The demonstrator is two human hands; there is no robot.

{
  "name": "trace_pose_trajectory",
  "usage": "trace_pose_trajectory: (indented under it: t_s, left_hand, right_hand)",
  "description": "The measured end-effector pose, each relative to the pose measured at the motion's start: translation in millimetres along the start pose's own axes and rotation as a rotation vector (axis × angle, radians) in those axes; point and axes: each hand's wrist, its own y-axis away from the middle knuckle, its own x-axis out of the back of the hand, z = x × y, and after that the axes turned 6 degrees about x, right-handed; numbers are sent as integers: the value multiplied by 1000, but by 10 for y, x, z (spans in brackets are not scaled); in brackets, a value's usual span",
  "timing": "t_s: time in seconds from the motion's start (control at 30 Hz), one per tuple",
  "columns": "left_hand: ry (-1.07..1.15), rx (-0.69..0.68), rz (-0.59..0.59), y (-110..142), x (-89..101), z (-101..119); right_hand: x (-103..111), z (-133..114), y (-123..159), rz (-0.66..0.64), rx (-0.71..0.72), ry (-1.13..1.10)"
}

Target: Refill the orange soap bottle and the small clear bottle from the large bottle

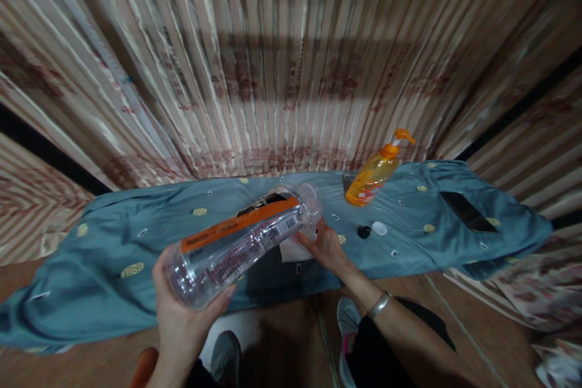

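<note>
A large clear plastic bottle (245,248) with an orange and black label is held tilted above the cloth, its narrower end to the upper right. My left hand (184,309) is wrapped round the wide lower end. Near the narrower end, my right hand (326,247) grips the bottle from below, its fingers partly hidden. Under that part a white piece (295,250), perhaps paper, lies partly covered. Just right of my right hand are a small black cap-like item (364,231) and a white round disc (379,228).
A pump bottle (370,179) of orange liquid stands towards the back of the teal cloth (168,218). Farther right lies a dark phone (468,212). A pleated patterned curtain (291,73) hangs close behind. Below the front edge are shoes (226,354) on the brown floor.
</note>
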Motion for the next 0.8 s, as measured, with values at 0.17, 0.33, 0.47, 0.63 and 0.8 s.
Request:
trace_pose_trajectory:
  t_s: [0.17, 0.33, 0.47, 0.63, 0.8]
  left_hand:
    - [-22, -3, 39, 33, -46, 122]
    - [-13, 12, 34, 32, -43, 131]
    - [-13, 16, 33, 33, -41, 126]
    - [-32, 5, 39, 36, -38, 131]
    - [-34, 16, 36, 32, -29, 111]
  right_hand:
    - [46, -42, 5, -2, 53, -56]
    - [90, -78, 12, -28, 78, -58]
    - [78, -76, 15, -40, 52, -36]
    - [32, -38, 24, -22, 49, -26]
    - [23, -7, 22, -36, 40, -2]
